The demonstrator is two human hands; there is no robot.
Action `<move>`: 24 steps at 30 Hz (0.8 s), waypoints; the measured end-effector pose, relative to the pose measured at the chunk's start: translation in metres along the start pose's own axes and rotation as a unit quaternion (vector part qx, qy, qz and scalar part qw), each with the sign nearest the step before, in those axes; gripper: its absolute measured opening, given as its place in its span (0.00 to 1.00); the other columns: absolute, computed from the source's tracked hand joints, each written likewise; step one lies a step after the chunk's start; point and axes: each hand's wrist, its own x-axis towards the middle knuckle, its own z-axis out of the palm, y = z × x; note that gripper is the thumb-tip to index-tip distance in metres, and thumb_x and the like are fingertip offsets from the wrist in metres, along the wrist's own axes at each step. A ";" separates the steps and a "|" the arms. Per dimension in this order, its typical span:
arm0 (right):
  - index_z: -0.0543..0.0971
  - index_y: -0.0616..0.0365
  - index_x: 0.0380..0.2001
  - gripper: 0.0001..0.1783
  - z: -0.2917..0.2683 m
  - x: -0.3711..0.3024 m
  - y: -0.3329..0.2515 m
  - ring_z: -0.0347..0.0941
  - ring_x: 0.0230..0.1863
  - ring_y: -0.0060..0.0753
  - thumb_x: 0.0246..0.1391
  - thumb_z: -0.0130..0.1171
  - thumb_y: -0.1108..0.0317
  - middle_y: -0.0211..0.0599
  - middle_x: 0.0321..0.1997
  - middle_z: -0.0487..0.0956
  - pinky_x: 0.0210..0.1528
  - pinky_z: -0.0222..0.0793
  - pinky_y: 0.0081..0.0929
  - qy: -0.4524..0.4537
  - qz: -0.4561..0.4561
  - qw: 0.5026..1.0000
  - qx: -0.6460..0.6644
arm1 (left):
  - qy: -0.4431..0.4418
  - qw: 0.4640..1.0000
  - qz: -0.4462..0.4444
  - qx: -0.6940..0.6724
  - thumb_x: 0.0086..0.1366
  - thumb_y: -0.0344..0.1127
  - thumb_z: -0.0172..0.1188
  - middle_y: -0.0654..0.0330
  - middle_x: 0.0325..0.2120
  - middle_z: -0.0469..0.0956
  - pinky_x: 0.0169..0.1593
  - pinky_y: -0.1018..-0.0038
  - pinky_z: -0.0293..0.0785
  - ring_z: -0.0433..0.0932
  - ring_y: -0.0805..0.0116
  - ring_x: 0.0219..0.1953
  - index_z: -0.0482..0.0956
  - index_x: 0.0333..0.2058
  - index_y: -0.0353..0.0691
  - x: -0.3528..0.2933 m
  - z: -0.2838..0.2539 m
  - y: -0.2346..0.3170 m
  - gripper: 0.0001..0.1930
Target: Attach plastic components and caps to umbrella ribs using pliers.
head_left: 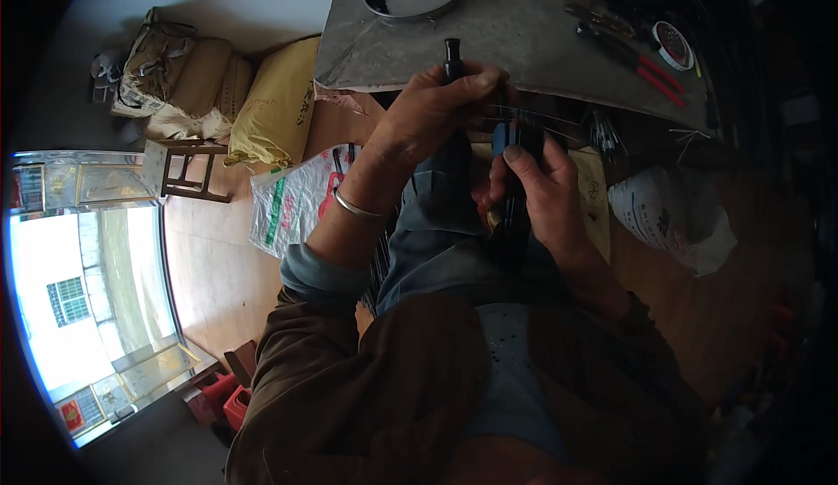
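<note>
My left hand [436, 105] is raised just off the near edge of the table, its fingers closed in a pinch. A short black rod with a flared, capped end [452, 55] sticks up behind its knuckles, apparently in its grip. Close by on the right, my right hand [543, 179] is wrapped round a dark, long bundle [515, 214], with its thumb lying across the front. Thin pale wires or rods [559, 116] run out to the right from between the two hands. The bundle's lower part lies over my lap in shadow, and its exact kind cannot be made out.
On the grey table [524, 44] are a round metal pan [412, 0] with dark residue, red-handled pliers [650, 70] and a small round container [672, 46]. Below lie a white sack [668, 214], a plastic bag [292, 197], a yellow sack [275, 105] and a wooden stool [194, 171].
</note>
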 end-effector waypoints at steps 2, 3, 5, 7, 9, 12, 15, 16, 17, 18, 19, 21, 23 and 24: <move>0.69 0.62 0.46 0.13 0.001 0.000 0.000 0.71 0.23 0.24 0.62 0.50 0.66 0.35 0.25 0.74 0.29 0.74 0.26 0.004 0.004 1.000 0.006 | 0.030 0.988 -0.001 0.154 0.62 0.35 0.60 0.57 0.31 0.81 0.42 0.75 0.74 0.79 0.71 0.35 0.78 0.41 0.33 -0.002 0.007 0.010 0.12; 0.69 0.62 0.46 0.13 0.001 -0.001 0.000 0.71 0.23 0.24 0.62 0.50 0.66 0.35 0.25 0.74 0.29 0.74 0.26 0.004 0.004 1.000 0.007 | 0.030 0.987 -0.002 0.155 0.62 0.35 0.60 0.57 0.31 0.81 0.42 0.75 0.74 0.79 0.71 0.35 0.78 0.41 0.33 -0.001 0.005 0.011 0.12; 0.69 0.62 0.46 0.13 0.002 -0.002 0.001 0.71 0.23 0.24 0.62 0.50 0.66 0.35 0.25 0.73 0.29 0.74 0.26 0.003 0.007 1.000 -0.001 | -0.006 0.960 0.010 0.281 0.62 0.37 0.61 0.58 0.29 0.80 0.36 0.78 0.74 0.78 0.73 0.30 0.78 0.40 0.32 0.003 0.002 0.014 0.13; 0.70 0.62 0.46 0.13 0.002 -0.001 0.001 0.71 0.23 0.24 0.62 0.50 0.66 0.34 0.25 0.73 0.29 0.74 0.26 0.005 0.006 1.000 0.003 | 0.012 0.961 0.020 0.274 0.61 0.37 0.62 0.59 0.27 0.80 0.34 0.79 0.73 0.77 0.73 0.27 0.78 0.38 0.32 0.002 0.006 0.011 0.13; 0.70 0.62 0.46 0.13 0.001 -0.002 0.002 0.70 0.23 0.23 0.62 0.50 0.66 0.34 0.25 0.73 0.28 0.75 0.26 0.008 0.004 1.000 0.009 | 0.030 0.963 0.028 0.267 0.61 0.37 0.62 0.59 0.25 0.79 0.31 0.79 0.73 0.76 0.74 0.25 0.78 0.37 0.32 0.003 0.009 0.006 0.13; 0.70 0.63 0.44 0.12 -0.001 -0.001 0.003 0.71 0.22 0.23 0.62 0.50 0.66 0.34 0.24 0.73 0.27 0.74 0.26 0.004 -0.012 1.000 -0.005 | 0.056 0.973 0.022 0.222 0.61 0.37 0.62 0.60 0.24 0.79 0.30 0.79 0.72 0.76 0.74 0.24 0.79 0.34 0.33 0.002 0.010 -0.001 0.11; 0.71 0.62 0.42 0.11 -0.001 0.000 0.004 0.70 0.21 0.23 0.62 0.51 0.66 0.34 0.24 0.73 0.25 0.72 0.24 0.009 -0.001 1.000 0.002 | 0.088 0.974 0.028 0.208 0.61 0.37 0.62 0.60 0.24 0.79 0.29 0.79 0.72 0.76 0.74 0.24 0.79 0.32 0.33 0.001 0.011 -0.002 0.11; 0.71 0.62 0.42 0.11 -0.001 0.000 0.004 0.70 0.21 0.23 0.61 0.51 0.65 0.34 0.24 0.73 0.25 0.72 0.23 0.007 -0.006 1.000 -0.002 | 0.071 0.974 0.030 0.211 0.61 0.37 0.62 0.60 0.24 0.79 0.29 0.79 0.73 0.76 0.74 0.24 0.79 0.32 0.33 0.002 0.011 0.000 0.11; 0.71 0.62 0.41 0.11 0.000 0.000 0.003 0.70 0.21 0.23 0.61 0.52 0.65 0.34 0.24 0.74 0.25 0.71 0.23 0.003 -0.011 1.000 -0.005 | 0.055 0.975 0.032 0.215 0.61 0.37 0.62 0.60 0.24 0.79 0.29 0.79 0.73 0.76 0.74 0.24 0.79 0.32 0.33 0.002 0.010 0.001 0.11; 0.71 0.62 0.41 0.11 0.000 0.000 0.003 0.70 0.21 0.23 0.61 0.52 0.65 0.34 0.24 0.74 0.25 0.71 0.23 0.004 -0.013 1.000 -0.004 | 0.054 0.974 0.032 0.216 0.61 0.37 0.62 0.60 0.24 0.79 0.29 0.79 0.73 0.76 0.74 0.24 0.79 0.32 0.33 0.002 0.011 0.001 0.11; 0.71 0.62 0.41 0.11 0.002 -0.001 0.003 0.70 0.21 0.23 0.61 0.52 0.65 0.34 0.24 0.74 0.25 0.71 0.23 0.011 -0.013 1.000 -0.002 | 0.062 0.969 0.031 0.237 0.62 0.39 0.61 0.60 0.25 0.79 0.29 0.79 0.73 0.76 0.74 0.24 0.79 0.35 0.33 0.001 0.012 0.000 0.13; 0.71 0.62 0.41 0.11 0.002 -0.001 0.003 0.70 0.21 0.23 0.61 0.52 0.65 0.34 0.25 0.74 0.25 0.72 0.23 0.023 -0.017 1.000 0.004 | 0.066 0.962 0.031 0.262 0.64 0.41 0.59 0.59 0.26 0.79 0.30 0.79 0.72 0.76 0.74 0.25 0.79 0.37 0.32 0.000 0.015 0.000 0.15; 0.71 0.61 0.35 0.09 0.001 -0.001 0.004 0.70 0.19 0.19 0.62 0.51 0.65 0.31 0.24 0.74 0.22 0.69 0.19 0.039 -0.011 0.999 0.018 | 0.079 0.977 0.055 0.192 0.64 0.45 0.58 0.59 0.25 0.78 0.28 0.80 0.73 0.76 0.75 0.24 0.77 0.36 0.30 -0.007 0.020 -0.003 0.19; 0.71 0.61 0.35 0.09 0.000 -0.001 0.004 0.70 0.19 0.19 0.62 0.51 0.65 0.31 0.24 0.74 0.22 0.69 0.19 0.044 -0.015 0.999 0.022 | 0.074 0.976 0.052 0.196 0.64 0.45 0.58 0.59 0.25 0.78 0.28 0.80 0.73 0.76 0.75 0.24 0.77 0.36 0.30 -0.009 0.017 -0.006 0.19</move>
